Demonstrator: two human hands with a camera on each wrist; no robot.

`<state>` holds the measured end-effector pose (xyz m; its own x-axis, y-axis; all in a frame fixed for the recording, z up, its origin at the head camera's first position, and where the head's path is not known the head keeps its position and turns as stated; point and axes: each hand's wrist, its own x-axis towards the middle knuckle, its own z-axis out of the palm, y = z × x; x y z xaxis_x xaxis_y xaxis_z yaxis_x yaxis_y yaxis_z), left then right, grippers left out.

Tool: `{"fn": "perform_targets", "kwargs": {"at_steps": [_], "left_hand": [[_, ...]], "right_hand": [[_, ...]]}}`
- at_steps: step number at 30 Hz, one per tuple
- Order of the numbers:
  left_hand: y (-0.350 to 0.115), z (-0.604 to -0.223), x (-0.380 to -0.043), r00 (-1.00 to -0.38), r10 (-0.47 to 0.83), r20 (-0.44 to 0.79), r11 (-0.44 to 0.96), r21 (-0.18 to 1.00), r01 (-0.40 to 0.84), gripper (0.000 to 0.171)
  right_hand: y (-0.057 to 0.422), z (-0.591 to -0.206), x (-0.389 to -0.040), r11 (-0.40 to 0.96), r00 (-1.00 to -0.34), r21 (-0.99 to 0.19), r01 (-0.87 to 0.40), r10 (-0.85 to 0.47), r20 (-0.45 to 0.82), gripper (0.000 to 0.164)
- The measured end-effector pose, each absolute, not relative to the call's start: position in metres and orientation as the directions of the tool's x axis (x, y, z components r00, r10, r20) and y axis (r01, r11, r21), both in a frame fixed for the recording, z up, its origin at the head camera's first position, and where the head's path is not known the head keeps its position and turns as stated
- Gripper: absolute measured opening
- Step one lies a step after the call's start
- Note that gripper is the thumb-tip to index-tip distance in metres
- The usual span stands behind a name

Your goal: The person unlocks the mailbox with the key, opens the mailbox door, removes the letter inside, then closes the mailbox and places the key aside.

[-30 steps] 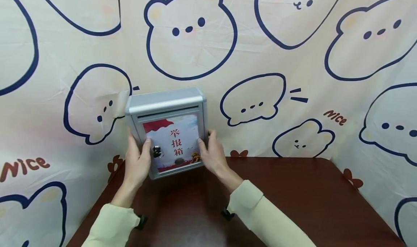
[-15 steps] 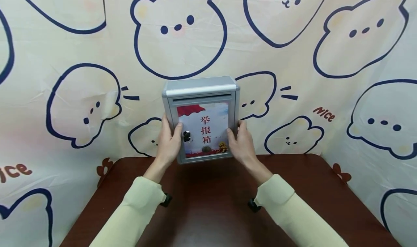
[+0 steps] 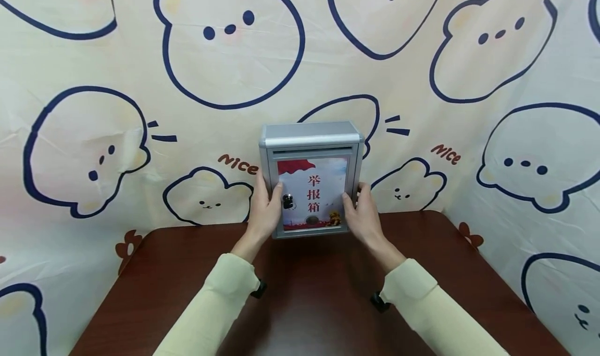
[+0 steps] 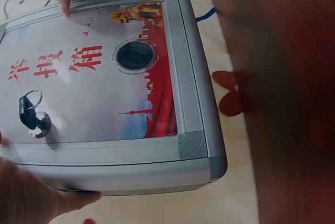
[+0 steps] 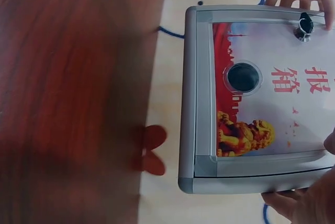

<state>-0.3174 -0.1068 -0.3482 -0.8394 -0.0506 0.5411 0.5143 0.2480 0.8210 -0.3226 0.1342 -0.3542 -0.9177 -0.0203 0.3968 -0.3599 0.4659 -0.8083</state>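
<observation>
A silver metal report box (image 3: pixel 311 141) with a top slot and a printed front panel stands upright between my hands in the head view, tipped slightly back. My left hand (image 3: pixel 264 210) grips its left side, thumb on the front frame. On the opposite side my right hand (image 3: pixel 364 213) holds the edge the same way, fingers wrapped behind. A small key with a ring (image 4: pixel 30 111) sits in the lock on the panel. Near the panel's bottom is a round dark window (image 5: pixel 244 77). The box's lower edge appears above the tabletop.
A dark reddish-brown table (image 3: pixel 309 304) spreads beneath my forearms. Behind it hangs a cream cloth backdrop (image 3: pixel 187 126) with blue bear outlines, and it continues along both sides. Black straps (image 3: pixel 380 302) show at the wrists under pale green sleeves.
Both hands have carried the box rightward in the head view and levelled its tilt. Over the last half second it has also dropped slightly. The view itself has shifted to the right.
</observation>
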Motion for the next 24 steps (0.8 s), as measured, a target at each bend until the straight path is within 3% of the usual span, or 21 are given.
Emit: {"fn": "perform_targets", "kwargs": {"at_steps": [6,16,24], "left_hand": [[-0.096,-0.371,-0.323,-0.833,-0.065,0.549,0.255,0.817,0.518,0.062],[-0.086,-0.406,-0.323,-0.895,-0.088,0.437,0.283,0.872,0.399,0.067],[-0.080,-0.416,-0.321,-0.906,-0.107,0.410,0.302,0.881,0.363,0.067]], "right_hand": [[0.145,-0.378,-0.329,0.461,-0.916,-0.807,-0.370,-0.034,0.400,0.047],[0.153,-0.416,-0.335,0.465,-0.933,-0.822,-0.328,-0.022,0.359,0.049],[0.156,-0.427,-0.339,0.469,-0.933,-0.820,-0.328,-0.026,0.358,0.049]]}}
